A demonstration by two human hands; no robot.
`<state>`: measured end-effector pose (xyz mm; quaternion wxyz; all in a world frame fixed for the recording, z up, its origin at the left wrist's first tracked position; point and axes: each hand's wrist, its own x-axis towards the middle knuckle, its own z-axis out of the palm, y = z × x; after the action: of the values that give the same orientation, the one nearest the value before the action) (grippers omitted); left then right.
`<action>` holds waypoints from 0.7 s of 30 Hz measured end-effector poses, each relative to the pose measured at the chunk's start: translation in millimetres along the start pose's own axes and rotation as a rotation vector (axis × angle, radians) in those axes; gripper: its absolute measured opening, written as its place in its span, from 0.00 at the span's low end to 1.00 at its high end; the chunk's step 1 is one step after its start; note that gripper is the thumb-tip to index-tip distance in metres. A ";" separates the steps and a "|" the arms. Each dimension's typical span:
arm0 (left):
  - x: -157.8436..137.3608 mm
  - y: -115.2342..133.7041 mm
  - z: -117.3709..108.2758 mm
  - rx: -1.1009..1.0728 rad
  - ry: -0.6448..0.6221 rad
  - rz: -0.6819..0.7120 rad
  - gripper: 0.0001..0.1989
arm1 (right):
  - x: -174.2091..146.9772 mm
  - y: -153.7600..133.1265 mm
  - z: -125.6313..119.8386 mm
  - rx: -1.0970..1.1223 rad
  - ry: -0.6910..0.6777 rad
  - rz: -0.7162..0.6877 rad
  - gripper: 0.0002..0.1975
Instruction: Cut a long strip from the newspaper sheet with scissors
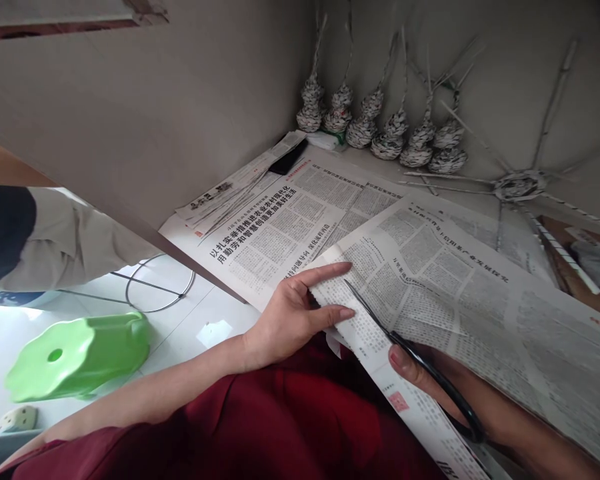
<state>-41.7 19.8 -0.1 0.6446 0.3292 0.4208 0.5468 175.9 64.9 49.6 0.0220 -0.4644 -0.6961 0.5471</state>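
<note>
On the pale table lie spread newspapers, with six woven gourd shapes standing behind them.

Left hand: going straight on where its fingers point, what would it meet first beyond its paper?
Probably the scissors, lying just past the thumb of the left hand; depth is unclear.

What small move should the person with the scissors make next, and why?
Probably shift the left hand back a little along the newspaper before snipping further. The scissors, held in the right hand, aim their tip toward that hand, and its thumb and forefinger grip the paper on either side, very near the tip.
</note>
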 end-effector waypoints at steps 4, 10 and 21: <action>-0.2 0.1 0.8 -0.018 -0.010 0.000 0.33 | 0.4 0.4 -1.0 -0.024 0.001 -0.008 0.39; -0.8 -0.2 1.1 -0.048 -0.016 -0.012 0.33 | 0.9 5.8 -0.7 -0.077 0.016 0.030 0.37; 2.6 1.9 -0.8 0.018 0.001 -0.015 0.34 | 0.9 1.5 -3.3 -0.028 -0.065 0.017 0.38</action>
<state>-43.1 22.7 0.7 0.6456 0.3316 0.4285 0.5382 178.1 67.9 49.3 -0.0117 -0.4526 -0.7001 0.5522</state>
